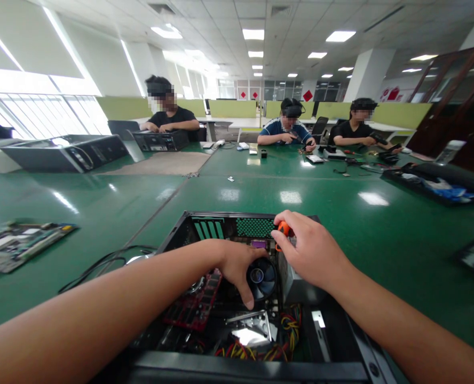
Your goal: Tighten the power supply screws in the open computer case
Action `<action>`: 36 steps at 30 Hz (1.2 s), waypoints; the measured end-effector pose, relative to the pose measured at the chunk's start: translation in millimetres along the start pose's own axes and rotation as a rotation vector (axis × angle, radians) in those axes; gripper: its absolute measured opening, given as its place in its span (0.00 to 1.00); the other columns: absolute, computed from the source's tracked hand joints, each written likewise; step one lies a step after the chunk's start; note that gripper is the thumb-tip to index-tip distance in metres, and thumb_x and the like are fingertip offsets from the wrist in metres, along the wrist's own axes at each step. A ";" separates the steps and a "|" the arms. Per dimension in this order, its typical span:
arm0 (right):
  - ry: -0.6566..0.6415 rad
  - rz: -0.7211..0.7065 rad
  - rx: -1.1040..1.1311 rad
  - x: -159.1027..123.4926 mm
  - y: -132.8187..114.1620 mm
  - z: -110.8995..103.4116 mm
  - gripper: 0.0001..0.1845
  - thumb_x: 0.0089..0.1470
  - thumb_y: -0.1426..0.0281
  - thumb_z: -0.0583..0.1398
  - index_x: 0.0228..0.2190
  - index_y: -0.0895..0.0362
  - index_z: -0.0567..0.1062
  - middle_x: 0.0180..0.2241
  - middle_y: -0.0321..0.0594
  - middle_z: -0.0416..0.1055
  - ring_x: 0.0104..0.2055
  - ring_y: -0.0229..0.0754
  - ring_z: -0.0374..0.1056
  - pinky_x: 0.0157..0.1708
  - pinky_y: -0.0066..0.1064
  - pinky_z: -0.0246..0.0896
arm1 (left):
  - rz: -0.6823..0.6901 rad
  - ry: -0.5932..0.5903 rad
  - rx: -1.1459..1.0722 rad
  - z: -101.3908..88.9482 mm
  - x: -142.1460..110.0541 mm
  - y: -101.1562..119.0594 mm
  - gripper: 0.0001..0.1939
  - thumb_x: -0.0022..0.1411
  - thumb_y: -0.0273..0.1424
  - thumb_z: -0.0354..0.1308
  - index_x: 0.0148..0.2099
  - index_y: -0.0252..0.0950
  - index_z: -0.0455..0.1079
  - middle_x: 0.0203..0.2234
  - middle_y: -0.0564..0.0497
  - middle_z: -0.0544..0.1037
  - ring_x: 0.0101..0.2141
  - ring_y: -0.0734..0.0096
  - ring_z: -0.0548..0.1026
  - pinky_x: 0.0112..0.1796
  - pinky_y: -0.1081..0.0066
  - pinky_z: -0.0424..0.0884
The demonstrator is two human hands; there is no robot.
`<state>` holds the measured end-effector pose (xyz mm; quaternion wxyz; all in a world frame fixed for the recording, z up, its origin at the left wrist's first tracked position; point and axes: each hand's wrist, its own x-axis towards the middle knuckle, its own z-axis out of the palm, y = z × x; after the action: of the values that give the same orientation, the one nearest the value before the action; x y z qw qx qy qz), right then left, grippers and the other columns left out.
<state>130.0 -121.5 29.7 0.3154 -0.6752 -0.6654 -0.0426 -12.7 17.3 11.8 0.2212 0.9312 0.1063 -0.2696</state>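
Cupping left hand (239, 271): forearm slanting from lower left, thumb and fingers spread around the CPU fan (263, 281); clamped or resting, I cannot tell.
CPU fan: inside the open computer case (229, 368), hub facing up, between thumb and fingers.
Right hand (311, 244): forearm slanting from lower right, digits closed on the orange-handled screwdriver (284, 229), its long axis near upright, tip hidden.
Green table (224, 205): 3 seated people (279, 129) beyond.
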 end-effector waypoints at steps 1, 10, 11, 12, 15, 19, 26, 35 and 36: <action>0.006 -0.001 0.011 0.3 -0.2 0.2 0.15 0.58 0.66 0.56 0.46 0.58 0.69 0.46 0.43 0.68 0.42 0.42 0.68 0.40 0.41 0.66 | 0.001 0.000 0.005 0.0 0.2 -0.1 0.58 0.28 0.55 0.65 0.60 0.37 0.51 0.55 0.42 0.64 0.51 0.50 0.65 0.52 0.58 0.61; 0.023 -0.003 0.072 0.9 0.0 1.0 0.16 0.58 0.66 0.56 0.47 0.58 0.68 0.47 0.43 0.68 0.44 0.43 0.68 0.42 0.42 0.65 | -0.004 0.005 -0.001 0.4 1.1 -1.3 0.59 0.27 0.56 0.65 0.60 0.37 0.51 0.55 0.41 0.64 0.52 0.48 0.65 0.52 0.57 0.60; 0.020 -0.003 0.067 0.7 -0.1 0.4 0.15 0.58 0.66 0.56 0.46 0.58 0.68 0.45 0.43 0.68 0.43 0.43 0.68 0.41 0.41 0.65 | 0.006 0.006 -0.006 0.5 1.1 -1.9 0.59 0.27 0.56 0.65 0.61 0.37 0.51 0.55 0.41 0.64 0.52 0.49 0.65 0.52 0.58 0.60; 0.019 -0.003 0.062 0.6 -0.3 -0.3 0.14 0.58 0.66 0.56 0.44 0.58 0.69 0.44 0.42 0.69 0.42 0.42 0.68 0.40 0.40 0.65 | 0.013 0.006 -0.008 0.5 1.1 -2.4 0.59 0.27 0.56 0.65 0.61 0.37 0.51 0.55 0.42 0.64 0.52 0.50 0.65 0.52 0.58 0.60; 0.030 -0.002 0.051 0.7 -0.8 -2.0 0.13 0.56 0.64 0.57 0.41 0.58 0.70 0.39 0.40 0.69 0.39 0.41 0.67 0.39 0.40 0.64 | 0.006 0.003 0.007 0.4 0.9 -2.9 0.61 0.27 0.57 0.64 0.62 0.37 0.49 0.56 0.40 0.62 0.53 0.49 0.64 0.52 0.57 0.60; 0.044 -0.025 0.076 1.1 -1.2 -2.9 0.14 0.56 0.66 0.57 0.44 0.55 0.70 0.39 0.41 0.69 0.43 0.43 0.66 0.43 0.41 0.63 | -0.004 0.018 0.029 -0.3 0.0 -0.9 0.61 0.28 0.56 0.64 0.62 0.36 0.48 0.58 0.39 0.60 0.54 0.47 0.63 0.53 0.55 0.59; 0.048 -0.051 0.142 0.1 0.1 -0.5 0.17 0.58 0.66 0.56 0.49 0.57 0.67 0.49 0.44 0.66 0.47 0.45 0.66 0.45 0.45 0.62 | 0.042 0.006 0.030 -2.1 -1.8 1.3 0.62 0.25 0.51 0.68 0.62 0.36 0.48 0.59 0.40 0.59 0.56 0.49 0.60 0.56 0.58 0.54; 0.059 -0.103 0.284 -3.8 -5.1 -9.6 0.11 0.57 0.70 0.54 0.44 0.55 0.67 0.39 0.40 0.69 0.41 0.41 0.66 0.42 0.37 0.61 | 0.078 0.048 0.040 -3.3 -4.5 -3.9 0.66 0.25 0.52 0.67 0.64 0.34 0.44 0.62 0.39 0.50 0.59 0.45 0.52 0.57 0.55 0.49; 0.051 -0.128 0.310 -4.8 -6.1 -11.7 0.12 0.57 0.71 0.54 0.45 0.55 0.67 0.39 0.40 0.69 0.41 0.40 0.66 0.42 0.36 0.61 | 0.095 0.054 0.031 -3.2 -4.4 -5.0 0.64 0.26 0.52 0.67 0.64 0.35 0.46 0.62 0.40 0.51 0.59 0.45 0.53 0.57 0.55 0.50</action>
<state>128.1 -131.8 39.0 0.4293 -0.5735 -0.6973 0.0235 -16.5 22.9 14.9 0.2164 0.9454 0.0640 -0.2351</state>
